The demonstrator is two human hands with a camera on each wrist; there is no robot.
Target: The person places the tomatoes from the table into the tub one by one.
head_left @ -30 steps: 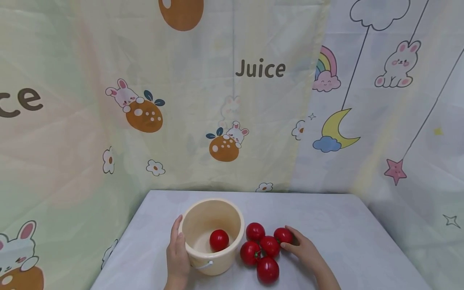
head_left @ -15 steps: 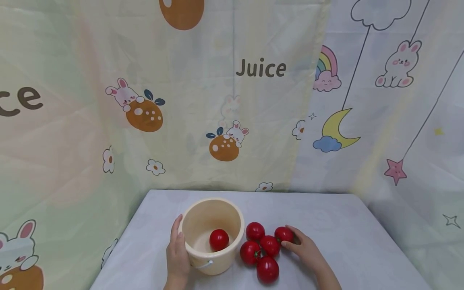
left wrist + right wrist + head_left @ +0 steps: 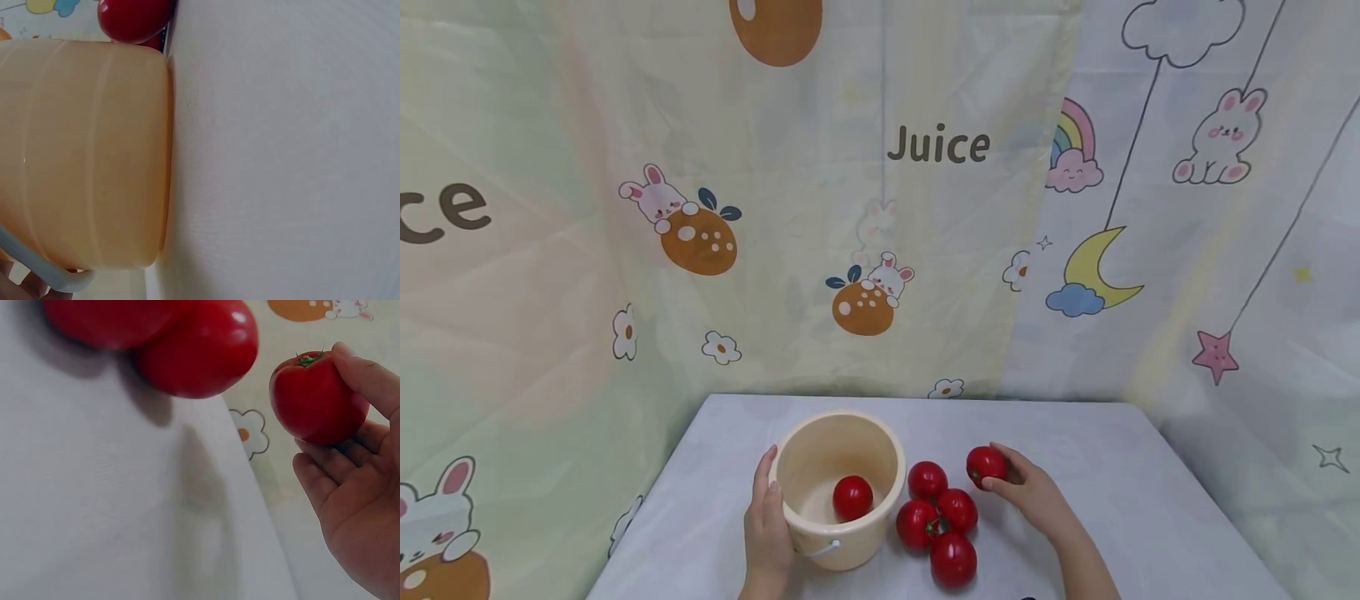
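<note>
In the head view my left hand (image 3: 767,525) holds the left side of a cream plastic bucket (image 3: 846,546), its thumb and fingers along the outer wall. One red tomato (image 3: 853,498) lies inside the bucket. My right hand (image 3: 1030,493) pinches another red tomato (image 3: 985,467) between thumb and fingers. The right wrist view shows that tomato (image 3: 319,400) raised off the table, its green stem end up. Between bucket and right hand, several more tomatoes (image 3: 957,510) sit bunched on the table. Fingertips (image 3: 37,286) of my left hand show by the bucket's pale handle (image 3: 47,267) in the left wrist view.
A white-covered table (image 3: 1075,437) carries everything. Behind it and along both sides hang printed cloth curtains (image 3: 790,350) with rabbits, oranges and flowers. The bunched tomatoes stand close beside the bucket's right wall.
My right hand has lifted its tomato up and away from the bunch, which stays where it was. My left hand and the bucket have not moved.
</note>
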